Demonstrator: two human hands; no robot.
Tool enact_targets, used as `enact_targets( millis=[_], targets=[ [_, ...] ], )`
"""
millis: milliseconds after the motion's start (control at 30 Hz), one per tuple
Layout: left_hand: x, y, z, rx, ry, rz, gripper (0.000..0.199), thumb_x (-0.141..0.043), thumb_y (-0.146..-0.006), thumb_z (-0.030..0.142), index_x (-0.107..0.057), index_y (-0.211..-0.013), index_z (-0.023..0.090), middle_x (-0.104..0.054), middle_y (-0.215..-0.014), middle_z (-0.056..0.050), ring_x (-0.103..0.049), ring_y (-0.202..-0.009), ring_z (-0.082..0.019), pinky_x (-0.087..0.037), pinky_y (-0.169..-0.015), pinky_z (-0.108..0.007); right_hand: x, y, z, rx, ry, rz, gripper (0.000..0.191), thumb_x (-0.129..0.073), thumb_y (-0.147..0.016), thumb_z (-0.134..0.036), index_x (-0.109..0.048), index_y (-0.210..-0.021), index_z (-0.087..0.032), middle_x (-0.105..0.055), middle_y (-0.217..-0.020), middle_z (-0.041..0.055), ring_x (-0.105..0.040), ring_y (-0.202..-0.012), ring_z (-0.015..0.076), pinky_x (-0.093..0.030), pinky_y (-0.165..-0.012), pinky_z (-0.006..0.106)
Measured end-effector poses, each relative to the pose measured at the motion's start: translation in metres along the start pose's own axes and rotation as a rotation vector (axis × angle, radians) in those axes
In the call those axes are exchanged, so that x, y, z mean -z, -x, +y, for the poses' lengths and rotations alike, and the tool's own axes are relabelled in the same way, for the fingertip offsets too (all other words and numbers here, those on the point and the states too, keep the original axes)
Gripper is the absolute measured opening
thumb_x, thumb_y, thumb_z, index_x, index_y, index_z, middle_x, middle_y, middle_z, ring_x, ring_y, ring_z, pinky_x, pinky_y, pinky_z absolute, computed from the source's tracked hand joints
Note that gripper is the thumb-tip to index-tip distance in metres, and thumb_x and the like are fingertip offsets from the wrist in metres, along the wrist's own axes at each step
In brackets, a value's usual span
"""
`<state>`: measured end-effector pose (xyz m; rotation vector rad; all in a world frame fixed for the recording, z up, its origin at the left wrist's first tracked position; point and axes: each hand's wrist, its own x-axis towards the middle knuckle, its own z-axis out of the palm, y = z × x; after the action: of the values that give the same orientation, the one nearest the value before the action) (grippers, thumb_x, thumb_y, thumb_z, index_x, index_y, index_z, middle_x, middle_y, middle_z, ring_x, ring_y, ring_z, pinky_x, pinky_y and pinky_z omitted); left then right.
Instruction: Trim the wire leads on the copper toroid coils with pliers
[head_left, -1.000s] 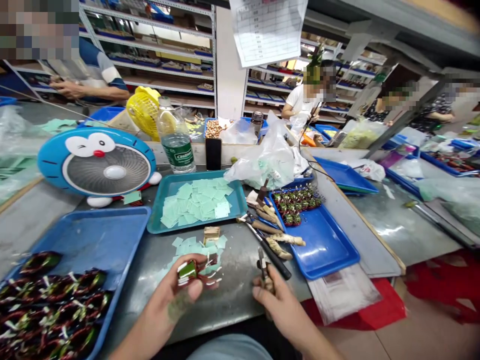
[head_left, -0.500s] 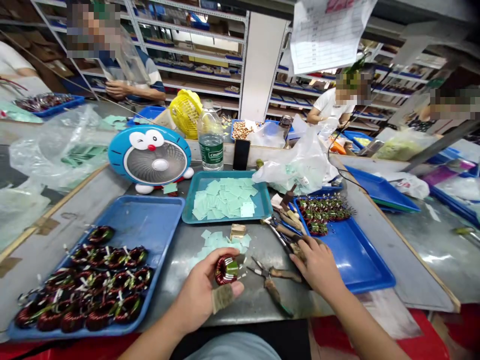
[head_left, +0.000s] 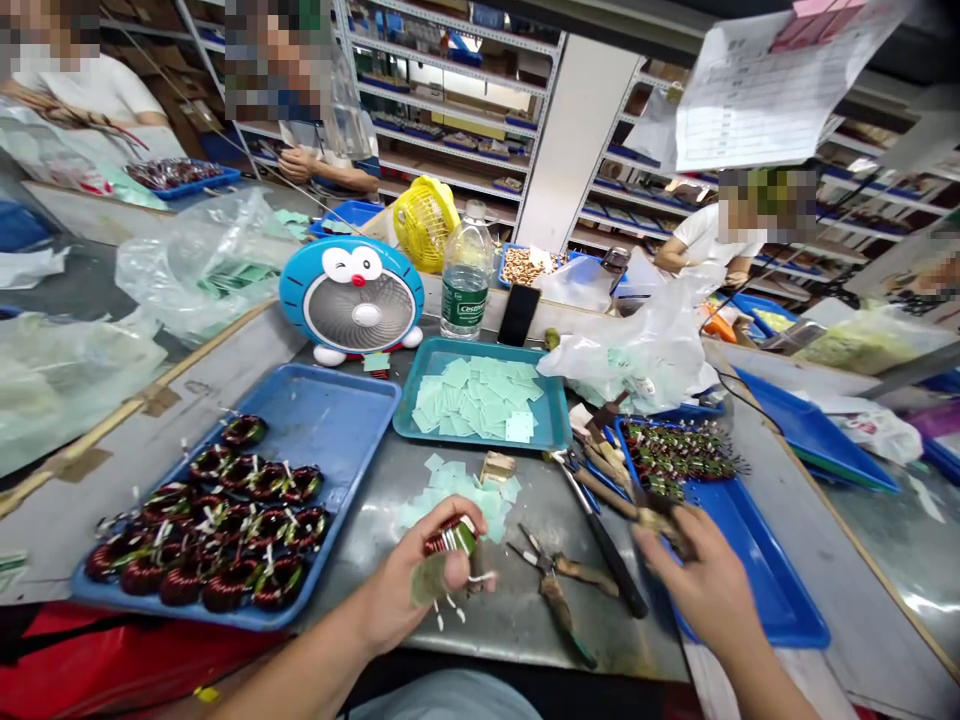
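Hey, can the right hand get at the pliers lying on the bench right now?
Probably yes: the right hand is close to the pliers on the metal bench, and only a long black-handled tool lies flat between them, which the hand could likely pass over.

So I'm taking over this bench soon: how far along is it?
Looks done: coils sit in the blue tray by the right hand. In hand: the left hand holds one copper toroid coil. Left: more coils lie in the other blue tray, with pale green squares in the teal tray.
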<state>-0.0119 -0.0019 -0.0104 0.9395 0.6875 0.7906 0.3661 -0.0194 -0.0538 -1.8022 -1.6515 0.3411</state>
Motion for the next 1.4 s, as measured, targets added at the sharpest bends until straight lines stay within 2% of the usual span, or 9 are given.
enact_targets(
  millis=[100, 167, 200, 267, 400, 467, 533, 767, 1400],
  targets=[
    [-0.005, -0.002, 0.007, 0.034, -0.213, -0.037, 0.056, -0.092, -0.068, 0.051, -0.06, -0.102, 0.02, -0.053, -0.078, 0.004, -0.05, -0.068, -0.013, -0.037, -0.063, -0.024, 0.009, 0.023, -0.029, -0.167, -0.376, -0.061, 0.046, -0.034, -0.104, -0.058, -0.057, -0.128, -0.026, -0.075, -0.116, 0.013, -0.074, -0.1, 0.0326, -0.059, -0.078, 0.048],
    [-0.011, -0.006, 0.013, 0.013, -0.48, -0.037, 0.048, -0.09, -0.071, 0.039, -0.06, -0.104, 0.021, -0.051, -0.077, 0.006, -0.043, -0.066, -0.012, -0.032, -0.06, -0.024, 0.01, 0.04, -0.057, -0.319, -0.808, -0.325, 0.053, -0.029, -0.102, -0.064, -0.058, -0.124, -0.026, -0.075, -0.119, 0.016, -0.074, -0.102, 0.0357, -0.061, -0.076, 0.051],
    [-0.015, -0.009, 0.016, -0.01, -0.61, -0.04, 0.047, -0.088, -0.073, 0.039, -0.06, -0.106, 0.022, -0.051, -0.078, 0.006, -0.043, -0.066, -0.013, -0.032, -0.061, -0.024, 0.01, 0.047, -0.072, -0.36, -0.908, -0.462, 0.056, -0.034, -0.098, -0.068, -0.058, -0.124, -0.024, -0.074, -0.118, 0.0172, -0.074, -0.099, 0.0363, -0.061, -0.073, 0.05],
    [-0.021, -0.013, 0.021, -0.072, -0.778, -0.063, 0.046, -0.087, -0.074, 0.043, -0.06, -0.105, 0.022, -0.055, -0.083, 0.004, -0.048, -0.07, -0.015, -0.036, -0.064, -0.025, 0.012, 0.056, -0.099, -0.267, -0.77, -0.562, 0.048, -0.054, -0.094, -0.062, -0.06, -0.124, -0.025, -0.074, -0.112, 0.0134, -0.073, -0.094, 0.0323, -0.06, -0.074, 0.044],
    [-0.029, -0.018, 0.024, -0.141, -0.84, -0.118, 0.047, -0.089, -0.07, 0.048, -0.063, -0.098, 0.022, -0.06, -0.088, 0.002, -0.054, -0.077, -0.018, -0.04, -0.07, -0.027, 0.02, 0.053, -0.133, 0.263, -0.044, -0.391, 0.021, -0.058, -0.095, -0.022, -0.064, -0.115, -0.024, -0.067, -0.125, 0.0117, -0.061, -0.108, 0.0306, -0.049, -0.095, 0.047],
    [-0.031, -0.017, 0.023, -0.108, -0.778, -0.13, 0.048, -0.089, -0.069, 0.048, -0.061, -0.098, 0.022, -0.058, -0.083, 0.004, -0.05, -0.072, -0.016, -0.038, -0.065, -0.025, 0.023, 0.047, -0.139, 0.426, 0.172, -0.348, 0.018, -0.054, -0.094, -0.014, -0.062, -0.107, -0.023, -0.065, -0.124, 0.0117, -0.057, -0.103, 0.0306, -0.046, -0.09, 0.046],
    [-0.033, -0.015, 0.021, -0.089, -0.717, -0.129, 0.049, -0.089, -0.069, 0.048, -0.059, -0.098, 0.023, -0.053, -0.078, 0.006, -0.045, -0.067, -0.014, -0.035, -0.06, -0.024, 0.022, 0.043, -0.141, 0.495, 0.288, -0.323, 0.015, -0.055, -0.092, -0.014, -0.061, -0.102, -0.023, -0.065, -0.114, 0.01, -0.054, -0.094, 0.029, -0.043, -0.083, 0.043],
    [-0.039, -0.01, 0.019, -0.149, -0.7, -0.102, 0.053, -0.087, -0.071, 0.054, -0.058, -0.102, 0.022, -0.05, -0.077, 0.006, -0.041, -0.065, -0.013, -0.033, -0.06, -0.024, 0.018, 0.042, -0.145, 0.536, 0.357, -0.285, 0.01, -0.059, -0.092, -0.015, -0.058, -0.095, -0.024, -0.062, -0.098, 0.0052, -0.049, -0.086, 0.0261, -0.033, -0.076, 0.039],
    [-0.031, -0.002, 0.01, -0.235, -0.726, -0.087, 0.062, -0.08, -0.074, 0.067, -0.057, -0.113, 0.024, -0.059, -0.087, 0.002, -0.053, -0.072, -0.017, -0.042, -0.065, -0.026, 0.019, 0.042, -0.156, 0.594, 0.444, -0.292, 0.01, -0.062, -0.09, -0.016, -0.06, -0.095, -0.024, -0.064, -0.094, 0.0049, -0.051, -0.085, 0.0259, -0.032, -0.071, 0.04]
  ],
)
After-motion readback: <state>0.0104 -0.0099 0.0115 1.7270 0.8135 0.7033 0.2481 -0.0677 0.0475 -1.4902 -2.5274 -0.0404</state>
